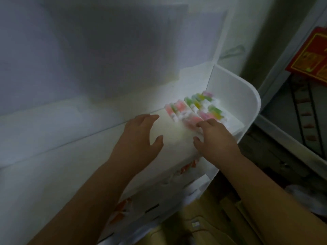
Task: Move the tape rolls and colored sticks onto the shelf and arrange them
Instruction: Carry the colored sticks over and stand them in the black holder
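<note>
Beyond right hand (215, 137), blurred colored sticks (192, 107)

Two hands are seen: a left hand (141, 135) and a right hand (215, 137). One white shelf (251, 103) is seen. The colored sticks (192, 108) are too blurred to be counted.

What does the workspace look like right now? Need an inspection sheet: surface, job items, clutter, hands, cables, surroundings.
Surface: white plastic shelf with a rounded end wall, brightly lit, blurred.
Job's things: pink, green and yellow colored sticks lie grouped at the shelf's right end; tape rolls not identifiable.
Clutter: orange-and-white packets on the tier below, too blurred to name.
Hands: left hand open over bare shelf; right hand, fingers extended, touches the nearest sticks.
Cables: nothing seen.
Surroundings: pale wall behind; red notice to the right; brown cardboard on the floor.
</note>
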Available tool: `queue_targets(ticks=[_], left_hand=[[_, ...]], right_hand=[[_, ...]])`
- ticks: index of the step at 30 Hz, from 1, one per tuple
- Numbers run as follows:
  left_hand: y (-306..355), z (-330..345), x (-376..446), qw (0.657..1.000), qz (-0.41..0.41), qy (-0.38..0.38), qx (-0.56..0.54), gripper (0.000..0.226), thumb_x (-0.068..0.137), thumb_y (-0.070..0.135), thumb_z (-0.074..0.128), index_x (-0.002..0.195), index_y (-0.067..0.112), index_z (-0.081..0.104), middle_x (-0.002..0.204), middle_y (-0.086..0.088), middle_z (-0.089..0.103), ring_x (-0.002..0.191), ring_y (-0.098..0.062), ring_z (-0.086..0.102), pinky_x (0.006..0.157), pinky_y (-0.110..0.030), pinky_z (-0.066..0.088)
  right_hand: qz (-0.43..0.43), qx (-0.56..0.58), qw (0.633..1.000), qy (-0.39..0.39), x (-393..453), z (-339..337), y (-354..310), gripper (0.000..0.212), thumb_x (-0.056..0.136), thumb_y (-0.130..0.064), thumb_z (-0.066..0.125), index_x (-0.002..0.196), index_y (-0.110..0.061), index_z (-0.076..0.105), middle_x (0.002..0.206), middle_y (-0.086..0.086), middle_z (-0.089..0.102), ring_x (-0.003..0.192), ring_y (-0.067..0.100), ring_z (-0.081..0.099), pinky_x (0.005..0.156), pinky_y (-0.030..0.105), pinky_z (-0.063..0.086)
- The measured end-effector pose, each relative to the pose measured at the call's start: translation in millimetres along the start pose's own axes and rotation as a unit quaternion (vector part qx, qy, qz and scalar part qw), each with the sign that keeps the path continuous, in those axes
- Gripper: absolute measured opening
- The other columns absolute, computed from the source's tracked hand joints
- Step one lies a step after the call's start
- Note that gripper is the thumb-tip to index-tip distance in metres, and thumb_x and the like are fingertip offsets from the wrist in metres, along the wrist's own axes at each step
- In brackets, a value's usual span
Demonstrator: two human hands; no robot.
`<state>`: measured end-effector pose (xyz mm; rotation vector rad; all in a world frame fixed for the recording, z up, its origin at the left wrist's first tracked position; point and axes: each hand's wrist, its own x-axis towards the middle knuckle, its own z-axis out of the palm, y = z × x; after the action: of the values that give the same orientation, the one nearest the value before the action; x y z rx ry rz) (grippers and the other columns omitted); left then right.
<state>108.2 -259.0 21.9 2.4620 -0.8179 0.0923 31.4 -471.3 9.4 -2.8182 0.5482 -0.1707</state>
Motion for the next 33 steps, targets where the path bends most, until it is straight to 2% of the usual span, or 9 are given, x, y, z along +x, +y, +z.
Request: queue_targets(ticks=[4,7,13,18,22,26,28,30,33], left_hand=[[11.6,14.7,26.7,0.999,-0.035,0.004,0.014,0.058,0.093,0.040,0.059,0.146,0.031,0.037,0.149,0.008,0.039,0.135,-0.013,0.033,0.108,-0.030,0.030],[19.5,24.3,40.5,0.997,-0.060,0.013,0.036,0.058,0.093,0.040,0.058,0.146,0.029,0.038,0.147,0.007,0.040,0.134,-0.015,0.035,0.107,-0.029,0.031],[31.2,36.1,57.8,0.994,-0.087,0.015,0.062,0.056,0.093,0.040,0.057,0.146,0.029,0.039,0.145,0.007,0.043,0.133,-0.015,0.035,0.107,-0.029,0.031],[38.7,40.7,73.7,0.992,-0.101,0.014,0.074,0.053,0.093,0.041,0.057,0.143,0.028,0.044,0.142,0.006,0.047,0.131,-0.016,0.040,0.106,-0.030,0.034],[41.1,52.4,92.6,0.993,-0.107,-0.018,0.038,0.052,0.092,0.042,0.058,0.141,0.028,0.047,0.141,0.005,0.049,0.124,-0.016,0.049,0.106,-0.033,0.042],[41.8,72.5,115.4,0.988,-0.138,-0.053,0.037,0.047,0.092,0.037,0.058,0.136,0.023,0.052,0.132,-0.001,0.054,0.112,-0.019,0.057,0.096,-0.030,0.046],[43.5,80.7,128.4,0.986,-0.161,-0.032,0.031,0.030,0.095,0.034,0.055,0.119,0.016,0.060,0.110,-0.003,0.059,0.098,-0.020,0.059,0.081,-0.026,0.044],[41.2,87.6,140.1,0.979,-0.205,-0.006,0.007,0.022,0.097,0.033,0.051,0.098,0.013,0.059,0.090,-0.002,0.058,0.084,-0.022,0.061,0.070,-0.026,0.043],[30.6,99.6,152.3,0.971,-0.237,0.004,-0.019,0.028,0.088,0.040,0.048,0.097,0.015,0.058,0.094,-0.007,0.063,0.086,-0.027,0.064,0.073,-0.035,0.054]], right_hand=[[-0.055,-0.050,0.997,-0.021,41.2,11.1,21.7,0.035,0.092,-0.029,0.058,0.125,-0.017,0.060,0.119,0.006,0.057,0.110,0.025,0.052,0.085,0.035,0.048],[-0.098,-0.084,0.991,-0.033,59.6,17.4,31.2,0.023,0.090,-0.023,0.055,0.111,-0.015,0.062,0.105,0.005,0.058,0.103,0.026,0.055,0.075,0.032,0.040],[-0.115,-0.042,0.992,-0.040,72.2,23.6,39.3,0.029,0.104,-0.028,0.042,0.102,-0.011,0.065,0.102,0.009,0.063,0.110,0.033,0.058,0.094,0.043,0.046],[-0.128,-0.019,0.990,-0.048,76.4,19.1,48.1,0.025,0.103,-0.032,0.045,0.091,-0.017,0.062,0.087,0.001,0.056,0.096,0.026,0.059,0.091,0.037,0.045],[-0.122,0.079,0.988,-0.045,75.6,5.3,61.3,0.018,0.095,-0.035,0.056,0.084,-0.022,0.060,0.080,-0.009,0.053,0.078,0.013,0.053,0.069,0.027,0.041],[-0.075,0.212,0.974,-0.014,74.9,0.8,75.2,0.027,0.093,-0.048,0.061,0.112,-0.030,0.068,0.090,-0.015,0.065,0.079,0.004,0.061,0.070,0.023,0.051],[-0.050,0.276,0.960,-0.010,72.9,-2.3,81.3,0.037,0.092,-0.052,0.063,0.120,-0.029,0.066,0.088,-0.018,0.066,0.076,-0.002,0.062,0.067,0.017,0.051],[-0.033,0.323,0.946,-0.004,70.1,-7.7,85.5,0.041,0.090,-0.055,0.063,0.121,-0.029,0.067,0.086,-0.019,0.067,0.076,-0.006,0.063,0.063,0.009,0.047],[-0.026,0.371,0.928,0.005,65.5,-17.9,89.8,0.039,0.089,-0.063,0.060,0.108,-0.031,0.069,0.082,-0.017,0.069,0.076,-0.006,0.064,0.059,0.006,0.045]])
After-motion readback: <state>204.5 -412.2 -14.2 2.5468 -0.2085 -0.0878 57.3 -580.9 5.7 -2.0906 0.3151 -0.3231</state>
